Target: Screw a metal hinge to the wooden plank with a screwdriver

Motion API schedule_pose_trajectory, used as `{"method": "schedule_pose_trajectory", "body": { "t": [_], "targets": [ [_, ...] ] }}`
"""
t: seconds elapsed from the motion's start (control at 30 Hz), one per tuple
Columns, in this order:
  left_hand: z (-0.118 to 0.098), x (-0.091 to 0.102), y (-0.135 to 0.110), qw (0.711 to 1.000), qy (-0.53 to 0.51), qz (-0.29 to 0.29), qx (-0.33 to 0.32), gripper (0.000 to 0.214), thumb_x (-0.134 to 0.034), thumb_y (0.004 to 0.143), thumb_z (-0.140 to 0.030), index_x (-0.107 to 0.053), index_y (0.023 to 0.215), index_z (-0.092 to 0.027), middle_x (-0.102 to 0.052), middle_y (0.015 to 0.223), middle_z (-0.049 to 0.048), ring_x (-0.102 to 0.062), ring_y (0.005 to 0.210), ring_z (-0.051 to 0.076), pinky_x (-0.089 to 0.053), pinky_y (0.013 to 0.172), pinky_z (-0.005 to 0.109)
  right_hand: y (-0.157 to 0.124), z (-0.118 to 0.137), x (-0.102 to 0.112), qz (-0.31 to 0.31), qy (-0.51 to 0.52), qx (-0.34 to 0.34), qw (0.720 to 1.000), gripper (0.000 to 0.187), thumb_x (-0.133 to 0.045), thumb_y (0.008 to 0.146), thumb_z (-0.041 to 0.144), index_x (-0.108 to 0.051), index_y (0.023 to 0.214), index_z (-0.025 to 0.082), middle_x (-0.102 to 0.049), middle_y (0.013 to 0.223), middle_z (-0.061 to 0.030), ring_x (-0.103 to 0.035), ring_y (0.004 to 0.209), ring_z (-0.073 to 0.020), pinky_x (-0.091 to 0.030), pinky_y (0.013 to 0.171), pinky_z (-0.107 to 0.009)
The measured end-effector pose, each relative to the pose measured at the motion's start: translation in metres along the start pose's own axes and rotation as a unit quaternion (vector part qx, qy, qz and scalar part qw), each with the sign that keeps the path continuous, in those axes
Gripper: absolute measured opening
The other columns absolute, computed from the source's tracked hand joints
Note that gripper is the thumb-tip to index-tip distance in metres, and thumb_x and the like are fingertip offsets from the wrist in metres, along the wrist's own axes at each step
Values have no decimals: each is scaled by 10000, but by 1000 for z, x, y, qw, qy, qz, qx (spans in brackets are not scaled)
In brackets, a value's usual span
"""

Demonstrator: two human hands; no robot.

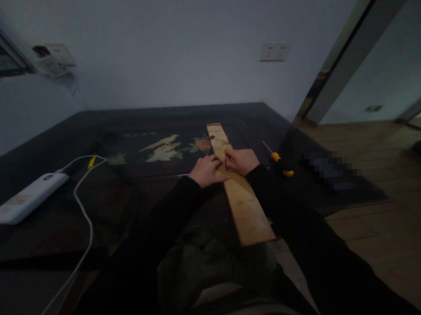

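A long, narrow wooden board (249, 205) lies lengthwise on the dark table, its near end jutting past the front edge. My left hand (207, 171) grips the board's left side near the middle, fingers bent on top and thumb stretched across the wood. Close beside it, my right hand (243, 161) rests on the board with fingers pinched together. Whatever is between those fingertips is too small and dark to make out. To the right of my right hand lies a screwdriver (275, 157) with a yellow and black handle, its shaft pointing away from me.
The dark table (184, 202) bears a painted bird and flowers. At left lies a white power bank (27, 198) with a white cable (89, 222) trailing off the front edge. A blurred dark object (330, 169) sits at the right edge. Wall sockets (274, 52) are behind.
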State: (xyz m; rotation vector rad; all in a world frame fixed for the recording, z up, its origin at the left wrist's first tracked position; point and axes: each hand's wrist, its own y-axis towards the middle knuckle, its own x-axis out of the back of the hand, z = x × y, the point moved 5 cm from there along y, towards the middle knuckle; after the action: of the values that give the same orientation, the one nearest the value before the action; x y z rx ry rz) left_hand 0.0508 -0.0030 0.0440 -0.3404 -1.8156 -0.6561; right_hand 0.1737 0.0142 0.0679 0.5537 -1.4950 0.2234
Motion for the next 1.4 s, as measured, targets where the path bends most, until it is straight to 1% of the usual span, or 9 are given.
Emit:
{"method": "schedule_pose_trajectory", "body": {
  "t": [0.23,0.67,0.83,0.93,1.03,1.13,1.23,1.3,1.4],
  "targets": [
    [2,-5,-1,1000,0,0,4,609,-577,754,-624,-608,1182,-192,-585,1196,95,-536,1082,276,-397,887,379,3,-13,-6,-17,82,-58,995,241,-379,878,347,-585,924,231,-678,823,-34,-586,711,-175,-228,556,-253],
    [7,-7,-1,1000,-1,2,26,663,-552,780,-621,-502,1286,-196,-569,1224,101,-518,1115,287,-399,885,391,10,-27,-25,-20,184,-97,978,227,-390,853,312,-571,956,223,-641,785,-31,-549,680,-158,-309,599,-231],
    [22,1,-4,999,11,-6,46,643,-579,778,-595,-503,1295,-221,-577,1217,94,-516,1124,276,-397,913,396,10,-32,-26,-32,204,-111,972,200,-393,837,285,-562,922,219,-626,771,-27,-541,675,-155,-301,584,-228],
    [51,12,-13,998,16,-22,60,621,-597,774,-571,-525,1280,-218,-576,1216,100,-511,1139,272,-397,941,402,10,-33,-28,-35,213,-113,970,178,-407,833,292,-560,884,218,-609,721,-23,-524,639,-155,-289,568,-230],
    [103,31,-32,993,15,-56,107,548,-600,789,-521,-566,1231,-199,-573,1221,105,-522,1141,258,-394,972,398,11,-33,-31,-36,221,-113,968,149,-427,826,291,-555,851,219,-599,690,-18,-516,619,-153,-281,557,-231],
    [170,57,-61,966,47,-103,232,498,-638,755,-506,-609,1160,-217,-586,1195,115,-534,1127,284,-407,955,437,11,-34,-34,-36,227,-117,966,133,-441,821,288,-553,840,219,-597,680,-19,-513,606,-152,-272,548,-233],
    [223,78,-90,933,68,-133,328,439,-626,773,-453,-612,1130,-197,-594,1186,172,-553,1093,344,-409,901,516,12,-35,-36,-32,232,-121,965,121,-442,817,285,-543,827,220,-597,690,-22,-522,622,-156,-278,550,-234],
    [244,85,-105,917,70,-141,365,423,-631,762,-434,-618,1098,-178,-605,1162,206,-568,1063,367,-404,868,546,12,-36,-37,-28,236,-120,964,122,-439,818,291,-537,814,219,-597,691,-23,-530,630,-158,-287,554,-235],
    [257,86,-120,894,63,-160,414,390,-607,741,-425,-663,1005,-145,-623,1130,224,-594,1010,337,-402,807,526,13,-36,-39,-23,242,-117,963,131,-433,822,296,-536,805,217,-599,676,-20,-528,612,-157,-291,550,-239]
  ]
}}
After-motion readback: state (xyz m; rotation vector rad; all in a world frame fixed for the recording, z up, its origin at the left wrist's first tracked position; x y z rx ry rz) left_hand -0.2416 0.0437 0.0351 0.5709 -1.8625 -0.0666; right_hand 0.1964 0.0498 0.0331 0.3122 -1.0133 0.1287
